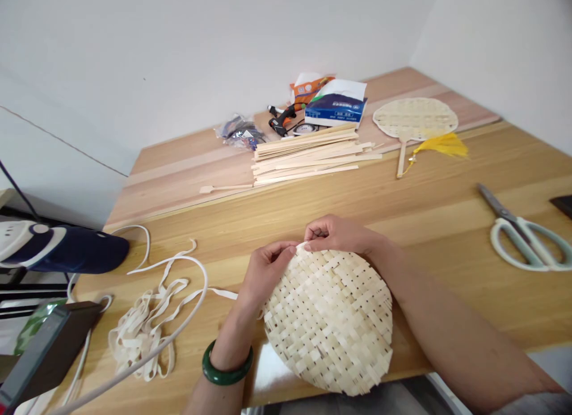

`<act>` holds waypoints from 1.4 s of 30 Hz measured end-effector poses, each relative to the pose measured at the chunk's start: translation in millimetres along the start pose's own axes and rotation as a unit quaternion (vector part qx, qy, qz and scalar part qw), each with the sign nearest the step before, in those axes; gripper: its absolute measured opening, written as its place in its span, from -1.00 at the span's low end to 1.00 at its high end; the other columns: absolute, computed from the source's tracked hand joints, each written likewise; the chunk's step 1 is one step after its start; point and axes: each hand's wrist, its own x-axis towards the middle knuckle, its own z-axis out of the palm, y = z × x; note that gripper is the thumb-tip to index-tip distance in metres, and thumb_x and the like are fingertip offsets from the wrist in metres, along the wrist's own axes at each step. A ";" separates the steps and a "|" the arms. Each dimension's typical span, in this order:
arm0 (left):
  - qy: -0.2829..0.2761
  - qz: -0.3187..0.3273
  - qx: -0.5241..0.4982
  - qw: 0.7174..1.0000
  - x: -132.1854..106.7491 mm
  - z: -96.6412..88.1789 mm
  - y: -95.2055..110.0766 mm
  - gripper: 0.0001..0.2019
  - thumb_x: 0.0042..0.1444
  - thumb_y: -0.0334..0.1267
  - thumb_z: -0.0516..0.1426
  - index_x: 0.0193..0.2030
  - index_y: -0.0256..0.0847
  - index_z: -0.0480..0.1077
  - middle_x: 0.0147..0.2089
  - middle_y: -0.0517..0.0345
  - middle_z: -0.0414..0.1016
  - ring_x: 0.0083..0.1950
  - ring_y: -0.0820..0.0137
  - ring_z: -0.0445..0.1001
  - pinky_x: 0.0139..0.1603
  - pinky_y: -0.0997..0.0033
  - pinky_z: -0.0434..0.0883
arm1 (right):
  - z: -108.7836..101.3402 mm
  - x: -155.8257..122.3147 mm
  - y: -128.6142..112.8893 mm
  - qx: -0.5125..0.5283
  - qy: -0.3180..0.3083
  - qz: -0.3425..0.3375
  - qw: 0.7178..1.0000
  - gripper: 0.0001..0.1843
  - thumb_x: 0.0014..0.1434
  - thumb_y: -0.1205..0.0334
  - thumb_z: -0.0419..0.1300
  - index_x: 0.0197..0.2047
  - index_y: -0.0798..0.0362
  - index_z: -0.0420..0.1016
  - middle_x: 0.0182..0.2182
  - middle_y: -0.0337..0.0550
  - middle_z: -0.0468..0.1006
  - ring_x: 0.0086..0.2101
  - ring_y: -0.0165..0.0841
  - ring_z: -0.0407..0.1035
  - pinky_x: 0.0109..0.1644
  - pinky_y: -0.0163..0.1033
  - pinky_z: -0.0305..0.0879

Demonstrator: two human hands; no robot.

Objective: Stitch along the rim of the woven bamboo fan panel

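Pinched in both hands (264, 273) (338, 232): woven disc (330, 322), underside hidden

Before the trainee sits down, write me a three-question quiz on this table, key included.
1. Fill in: the left hand and the right hand hold the woven disc by its (blank).
2. Multiple choice: on which side is the green bangle worn? A, left; B, right; C, both.
3. True or false: the scissors lie on the table, with neither hand on them.
Key: 1, edge; 2, A; 3, true.
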 end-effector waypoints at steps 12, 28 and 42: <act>0.025 -0.021 -0.051 0.998 2.5 -1.6 -5.3 -0.70 0.00 -0.10 0.28 -0.18 -0.24 0.60 -0.33 0.10 0.64 -0.33 0.35 0.54 -0.35 0.48 0.41 | -1.0 -1.9 -3.1 0.041 0.014 0.035 0.998 -0.65 -0.02 -0.02 0.31 -0.33 0.11 0.49 -0.42 -0.24 0.47 -0.42 -0.44 0.26 -0.33 -0.32 0.15; 0.008 -0.021 -0.071 0.997 3.7 -2.7 -6.5 -0.72 0.06 -0.12 0.24 -0.14 -0.21 0.59 -0.22 0.08 0.64 -0.25 0.36 0.51 -0.22 0.45 0.38 | 0.0 0.2 -0.3 0.038 0.019 0.034 0.998 -0.71 0.03 0.01 0.28 -0.40 0.10 0.45 -0.50 -0.26 0.40 -0.46 -0.44 0.19 -0.37 -0.30 0.07; 0.043 -0.054 -0.076 0.995 8.5 0.7 -8.0 -0.73 -0.05 -0.09 0.31 -0.36 -0.29 0.57 -0.45 0.16 0.55 -0.45 0.51 0.36 -0.40 0.55 0.30 | 1.2 3.5 1.9 0.025 0.018 0.012 0.999 -0.69 0.00 0.04 0.30 -0.39 0.14 0.43 -0.52 -0.30 0.33 -0.47 -0.48 0.14 -0.39 -0.33 0.03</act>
